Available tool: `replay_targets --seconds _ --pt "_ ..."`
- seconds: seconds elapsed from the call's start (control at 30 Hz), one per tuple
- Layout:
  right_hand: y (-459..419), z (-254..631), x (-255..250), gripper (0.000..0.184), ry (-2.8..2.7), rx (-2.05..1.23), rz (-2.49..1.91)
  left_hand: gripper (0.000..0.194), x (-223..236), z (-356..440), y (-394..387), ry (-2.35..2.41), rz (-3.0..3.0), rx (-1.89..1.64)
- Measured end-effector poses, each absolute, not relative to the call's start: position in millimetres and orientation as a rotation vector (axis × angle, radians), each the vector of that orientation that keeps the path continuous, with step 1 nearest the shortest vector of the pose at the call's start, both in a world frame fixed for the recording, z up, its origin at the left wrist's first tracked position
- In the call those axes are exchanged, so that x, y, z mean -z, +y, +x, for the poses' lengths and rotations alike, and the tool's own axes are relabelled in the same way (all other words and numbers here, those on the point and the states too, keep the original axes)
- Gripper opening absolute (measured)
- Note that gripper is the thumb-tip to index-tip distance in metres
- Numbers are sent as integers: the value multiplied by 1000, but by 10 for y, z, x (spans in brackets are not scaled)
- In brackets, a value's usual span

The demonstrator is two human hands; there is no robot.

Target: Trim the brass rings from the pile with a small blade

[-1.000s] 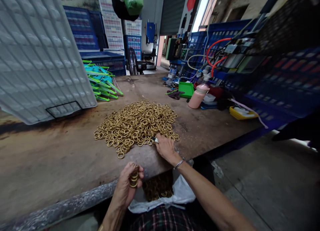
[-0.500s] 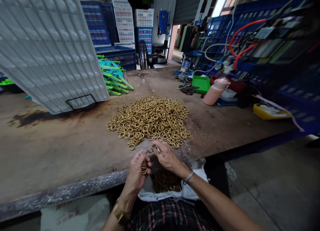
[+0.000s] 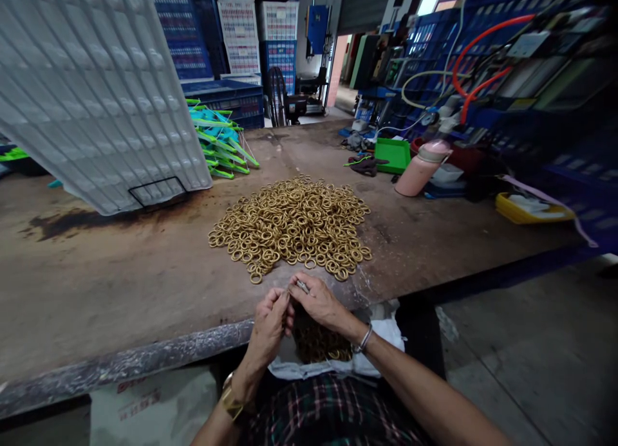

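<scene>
A heap of brass-coloured rings lies on the worktable just beyond my hands. My left hand is closed at the table's front edge, with rings mostly hidden inside its curled fingers. Close against it, my right hand grips a slim grey metal tool, whose exact kind I cannot make out. The fingertips of both hands meet, and whatever is pinched between them is too small to see. Below them, a white sack on my lap holds more rings.
A tall whitish ribbed crate stands tilted on the left, beside green and turquoise plastic pieces. To the right are a pink bottle, a green tray and a yellow tray. Blue crates and orange hoses rise behind.
My hands have come together at the fingertips. The ring that showed between them is now hidden, and the rings in my left hand show less. The view has tilted slightly down.
</scene>
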State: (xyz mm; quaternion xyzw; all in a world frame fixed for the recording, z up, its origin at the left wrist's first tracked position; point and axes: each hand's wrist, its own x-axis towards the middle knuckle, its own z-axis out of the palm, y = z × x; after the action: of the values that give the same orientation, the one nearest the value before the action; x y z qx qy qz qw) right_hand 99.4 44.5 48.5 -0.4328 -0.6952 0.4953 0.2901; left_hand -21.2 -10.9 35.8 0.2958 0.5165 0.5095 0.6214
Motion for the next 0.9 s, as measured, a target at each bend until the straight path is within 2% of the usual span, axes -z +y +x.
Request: replay_targets --seconds 0.27,0.4,0.53,0.9 --pt "471 990 -488 15 -1683 -1564 -1074 30 -408 -224 -134 1065 601 -1183" --pt "469 1020 -460 17 -1826 -1294 -1220 30 -399 -222 -128 1050 552 -1223" --pt "414 1074 -425 15 -2181 -981 -1143 33 -392 -221 -106 1095 552 -1233" --pt "399 1103 -350 17 -2488 -721 -1108 38 -366 -254 -108 1202 718 -1206"
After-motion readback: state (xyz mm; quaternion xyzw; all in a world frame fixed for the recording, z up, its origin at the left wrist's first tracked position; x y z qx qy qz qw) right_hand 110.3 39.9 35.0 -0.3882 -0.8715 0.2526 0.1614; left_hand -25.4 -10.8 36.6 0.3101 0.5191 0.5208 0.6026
